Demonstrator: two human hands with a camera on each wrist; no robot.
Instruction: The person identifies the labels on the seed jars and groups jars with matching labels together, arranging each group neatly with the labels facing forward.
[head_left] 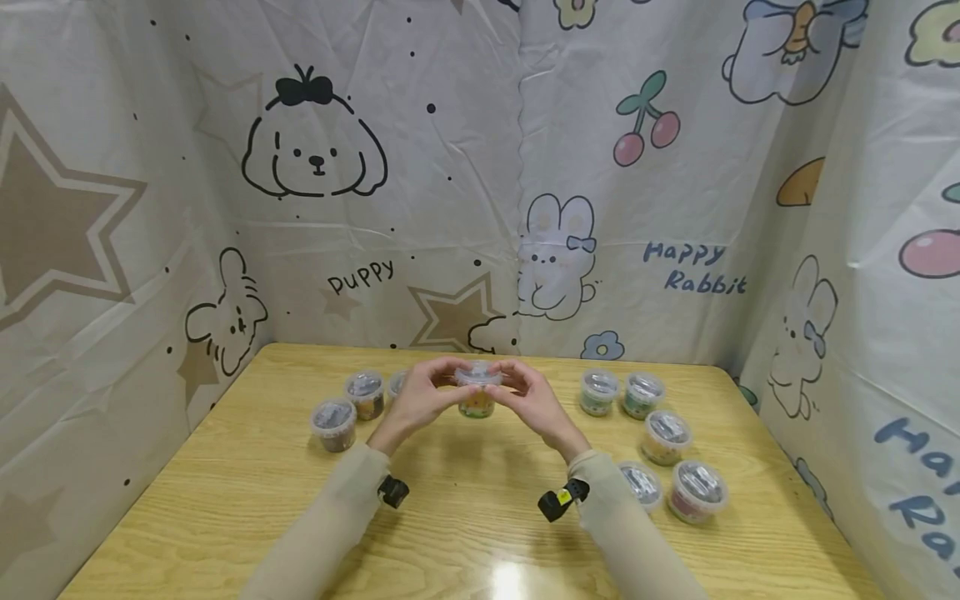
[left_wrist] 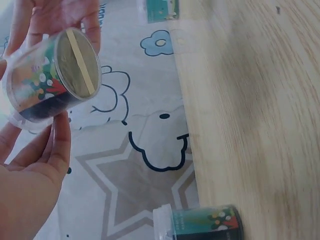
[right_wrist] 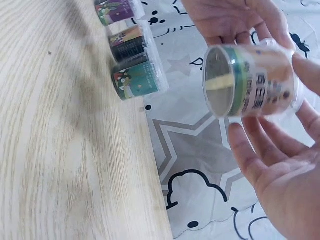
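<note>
A lidded clear plastic tub with a printed, colourful label is held up off the wooden table, towards its far side. My left hand grips its lid rim from the left, and my right hand grips it from the right. Thumbs are on the near side, and fingers reach round the lid end. In the left wrist view the tub is tilted and its bottom shows, with a pale strip across it. Dark lettering marks the label of the tub in the right wrist view.
On the left of the table stand similar tubs, one partly behind my left hand. Several more tubs stand on the right, one partly covered by my right sleeve. A printed cloth hangs behind the table.
</note>
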